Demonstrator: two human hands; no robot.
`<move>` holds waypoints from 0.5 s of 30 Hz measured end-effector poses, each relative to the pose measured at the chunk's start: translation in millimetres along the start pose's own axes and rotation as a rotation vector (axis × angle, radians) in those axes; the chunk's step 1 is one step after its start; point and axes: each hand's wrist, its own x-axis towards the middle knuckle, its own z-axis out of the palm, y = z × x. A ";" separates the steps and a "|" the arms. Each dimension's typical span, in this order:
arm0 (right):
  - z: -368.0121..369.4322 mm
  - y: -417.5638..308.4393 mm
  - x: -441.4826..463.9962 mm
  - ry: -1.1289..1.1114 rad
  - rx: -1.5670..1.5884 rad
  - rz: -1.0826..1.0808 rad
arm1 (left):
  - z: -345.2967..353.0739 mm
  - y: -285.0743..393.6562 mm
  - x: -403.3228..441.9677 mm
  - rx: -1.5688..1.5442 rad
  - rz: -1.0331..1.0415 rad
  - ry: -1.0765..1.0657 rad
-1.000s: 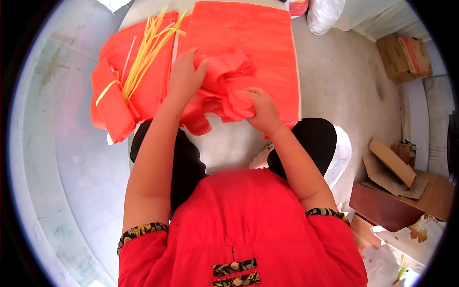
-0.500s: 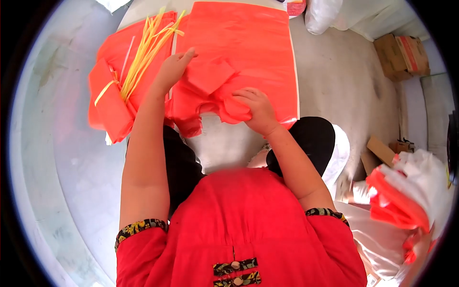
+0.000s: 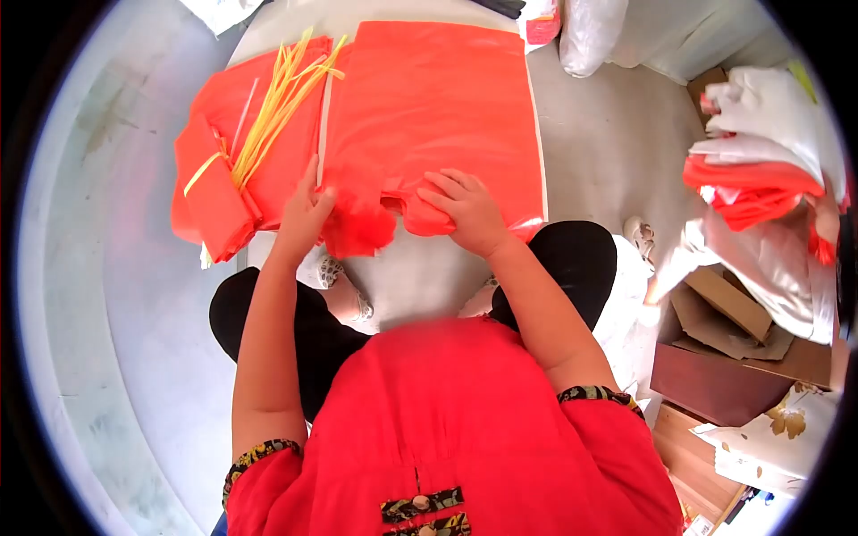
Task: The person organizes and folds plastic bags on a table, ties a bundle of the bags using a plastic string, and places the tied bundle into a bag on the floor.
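A large stack of flat red plastic sheets lies on the table, its near edge crumpled. My left hand is at the crumpled red plastic, thumb and fingers apart, its palm facing the material. My right hand curls over a red bunched fold at the stack's near edge. To the left lies another red pile with loose yellow strips on it. Beside them rests a folded red bundle tied with a yellow strip.
At the right, a person in light clothing carries red and white plastic bags. Below are an open cardboard box and a dark red box. A white plastic bag hangs beyond the table's right corner.
My left hand has moved down toward me along the red plastic, and its crumpled part sits lower. My right hand has shifted slightly. A person carrying bags has come into view at the right.
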 end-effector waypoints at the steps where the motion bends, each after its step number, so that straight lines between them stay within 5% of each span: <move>1: 1.9 -1.6 -0.2 0.003 -0.007 -0.016 | 0.0 -1.4 -9.3 -0.042 -0.006 -0.004; 4: 3.7 -3.3 -3.3 -0.043 -0.085 -0.048 | 4.6 -1.7 -33.6 -0.207 -0.021 -0.056; 7: -11.0 -17.3 -3.3 -0.162 -0.112 -0.021 | 5.1 -7.3 -49.0 -0.001 -0.030 -0.184; 10: -35.8 -30.5 -2.2 -0.303 -0.063 -0.068 | 8.8 -6.9 -65.1 0.300 0.234 -0.226; 13: -40.8 -21.3 -3.9 -0.321 0.448 0.183 | 5.5 -5.3 -64.4 0.465 0.255 -0.339; 15: -70.9 -14.2 -3.0 -0.146 1.119 1.247 | -3.8 -2.6 -65.0 0.412 0.115 -0.292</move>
